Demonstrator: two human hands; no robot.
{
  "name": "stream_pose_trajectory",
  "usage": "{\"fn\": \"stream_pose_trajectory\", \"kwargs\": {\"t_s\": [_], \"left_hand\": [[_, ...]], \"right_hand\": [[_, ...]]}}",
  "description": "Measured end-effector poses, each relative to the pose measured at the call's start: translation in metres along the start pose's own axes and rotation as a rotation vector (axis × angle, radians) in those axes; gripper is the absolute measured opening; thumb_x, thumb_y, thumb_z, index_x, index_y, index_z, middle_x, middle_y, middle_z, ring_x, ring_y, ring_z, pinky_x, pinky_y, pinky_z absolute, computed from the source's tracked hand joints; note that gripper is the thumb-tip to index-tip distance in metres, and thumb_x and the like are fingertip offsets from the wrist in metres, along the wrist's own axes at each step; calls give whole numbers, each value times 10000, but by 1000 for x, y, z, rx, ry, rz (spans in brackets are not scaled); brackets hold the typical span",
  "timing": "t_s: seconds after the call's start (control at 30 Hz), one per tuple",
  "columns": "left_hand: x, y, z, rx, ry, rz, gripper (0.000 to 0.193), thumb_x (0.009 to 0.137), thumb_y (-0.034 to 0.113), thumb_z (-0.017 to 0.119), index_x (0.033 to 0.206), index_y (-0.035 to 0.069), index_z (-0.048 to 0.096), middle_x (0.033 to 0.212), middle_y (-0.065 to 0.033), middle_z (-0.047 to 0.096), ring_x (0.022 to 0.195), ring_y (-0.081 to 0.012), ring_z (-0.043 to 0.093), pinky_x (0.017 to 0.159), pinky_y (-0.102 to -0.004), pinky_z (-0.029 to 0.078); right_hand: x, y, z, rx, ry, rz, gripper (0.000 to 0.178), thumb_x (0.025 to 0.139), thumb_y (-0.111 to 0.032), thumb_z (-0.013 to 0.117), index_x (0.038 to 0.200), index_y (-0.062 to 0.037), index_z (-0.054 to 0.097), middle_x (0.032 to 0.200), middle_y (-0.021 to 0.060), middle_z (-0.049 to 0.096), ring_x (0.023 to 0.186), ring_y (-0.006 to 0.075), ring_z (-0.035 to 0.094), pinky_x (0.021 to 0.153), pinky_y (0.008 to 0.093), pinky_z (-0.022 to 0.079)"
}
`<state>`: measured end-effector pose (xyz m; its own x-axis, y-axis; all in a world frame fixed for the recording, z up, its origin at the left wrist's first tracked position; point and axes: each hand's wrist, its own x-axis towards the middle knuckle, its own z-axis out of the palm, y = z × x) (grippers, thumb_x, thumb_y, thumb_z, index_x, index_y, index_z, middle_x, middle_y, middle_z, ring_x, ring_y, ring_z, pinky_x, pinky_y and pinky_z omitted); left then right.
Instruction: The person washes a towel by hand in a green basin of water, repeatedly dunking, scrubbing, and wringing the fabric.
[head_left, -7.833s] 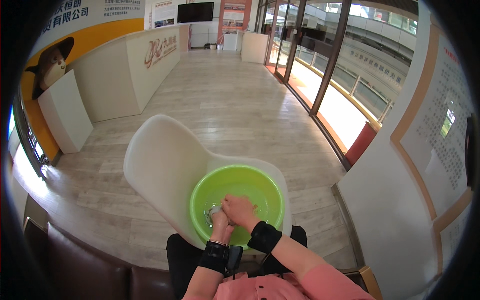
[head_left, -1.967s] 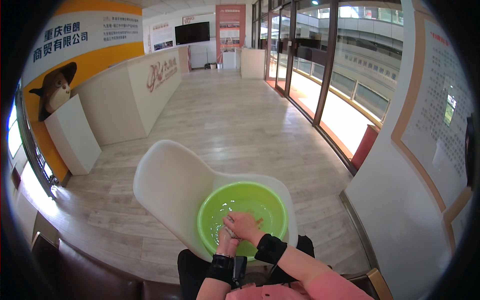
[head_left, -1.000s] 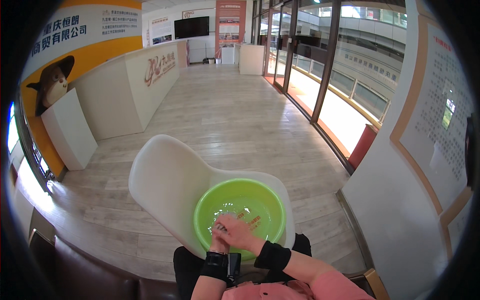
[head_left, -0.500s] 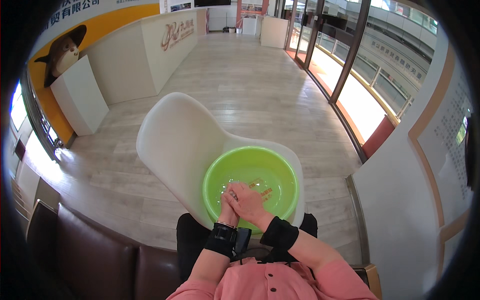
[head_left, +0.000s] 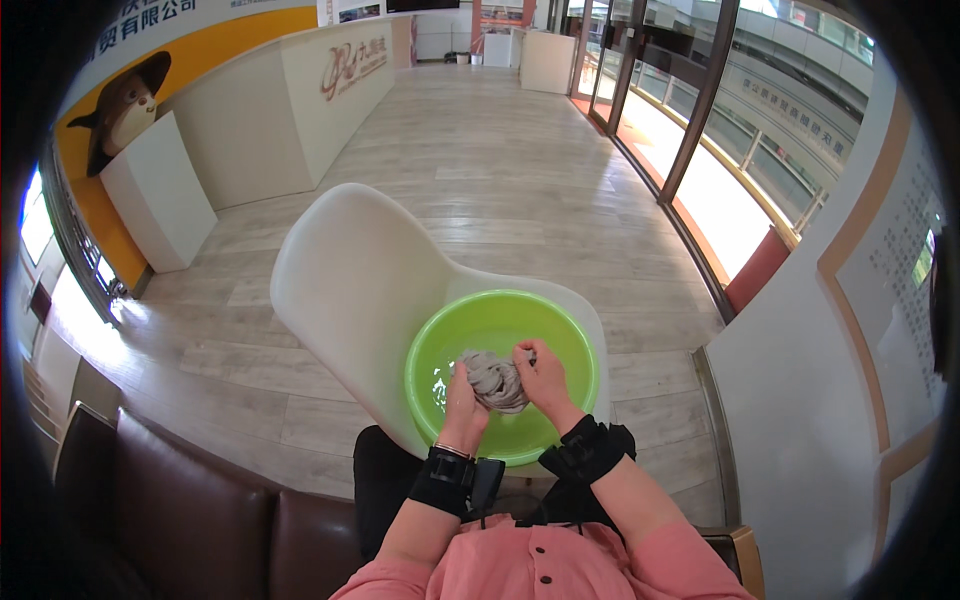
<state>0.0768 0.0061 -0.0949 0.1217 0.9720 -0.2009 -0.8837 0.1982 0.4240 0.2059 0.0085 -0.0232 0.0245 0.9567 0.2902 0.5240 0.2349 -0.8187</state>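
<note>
A crumpled grey cloth (head_left: 494, 381) is held between my two hands, over a round green basin (head_left: 440, 335). My left hand (head_left: 462, 405) cups it from the left side, fingers bent around its edge. On the other side my right hand (head_left: 541, 374) pinches the cloth's right edge between thumb and fingers. The basin holds some shiny liquid at its left, beside my left hand. Both wrists wear black bands.
The basin sits on the seat of a white chair (head_left: 345, 260) in front of my knees. A brown leather sofa (head_left: 190, 490) is at lower left, a white wall panel (head_left: 790, 400) at right. Farther off stand a white counter (head_left: 250, 130) and a white pedestal (head_left: 160, 190).
My hands were clasped together, hiding most of what they held. My right hand has moved right and apart, and the grey cloth now shows spread between both hands.
</note>
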Motion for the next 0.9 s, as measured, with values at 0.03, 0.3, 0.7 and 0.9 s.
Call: {"fn": "stream_pose_trajectory", "kwargs": {"t_s": [0.03, 0.3, 0.7, 0.9], "left_hand": [[-4, 1, 13, -24, 30, 19, 394, 954, 351, 314, 1076, 34, 514, 1048, -88, 577, 982, -216, 566, 812, -336, 488], [-11, 1, -12, -52, -104, 7, 312, 938, 337, 373, 997, 80, 539, 891, -36, 580, 821, -137, 568, 681, -290, 482], [12, -22, -44, 163, -76, 147, 382, 949, 365, 333, 1027, 32, 503, 966, -83, 562, 880, -198, 564, 762, -319, 482], [20, -31, -40, 629, 8, 449, 420, 949, 365, 329, 1021, -9, 507, 972, -115, 580, 837, -208, 597, 713, -323, 506]], "right_hand": [[-3, -3, 2, -3, -12, -146, 206, 843, -250, 550, 888, -50, 571, 742, 94, 597, 657, 206, 588, 597, 325, 450], [-30, -33, 31, -216, -313, -472, 228, 850, -226, 524, 1011, -65, 538, 917, 91, 564, 817, 241, 552, 711, 340, 437], [-26, -50, 25, -65, -187, -390, 286, 842, -310, 521, 746, -51, 596, 682, 155, 582, 647, 334, 569, 577, 394, 448], [3, -4, 38, -148, -6, -309, 327, 858, -320, 499, 726, -36, 592, 664, 171, 576, 634, 354, 556, 578, 403, 442]]}}
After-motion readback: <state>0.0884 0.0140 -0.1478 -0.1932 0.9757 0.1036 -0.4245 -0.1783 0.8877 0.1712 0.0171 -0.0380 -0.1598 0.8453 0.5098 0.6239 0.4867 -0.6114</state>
